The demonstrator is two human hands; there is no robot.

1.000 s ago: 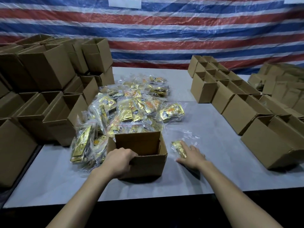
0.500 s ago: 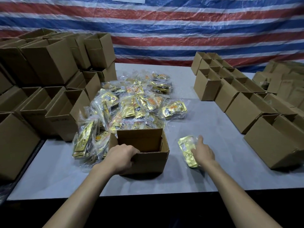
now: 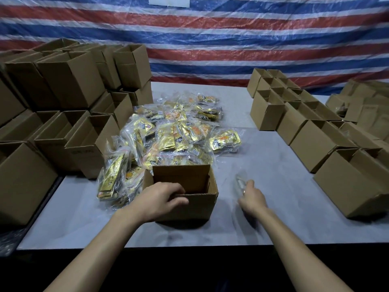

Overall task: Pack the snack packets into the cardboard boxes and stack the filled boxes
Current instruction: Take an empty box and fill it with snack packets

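At the near middle of the desk [image 3: 284, 218] stands an open cardboard box [image 3: 189, 205]. The left hand [image 3: 160, 200] grips its near wall, fingers curled over the rim. Just right of the box, the right hand [image 3: 252, 197] is blurred. A pale smear sits at its fingertips, and I cannot tell whether it holds anything. Behind the box, gold-wrapped snack packets [image 3: 168, 135] lie heaped on the desk, with one packet [image 3: 225, 141] at the heap's right edge. On the left rise stacked boxes [image 3: 69, 81]; along the right run rows of open boxes [image 3: 315, 133].
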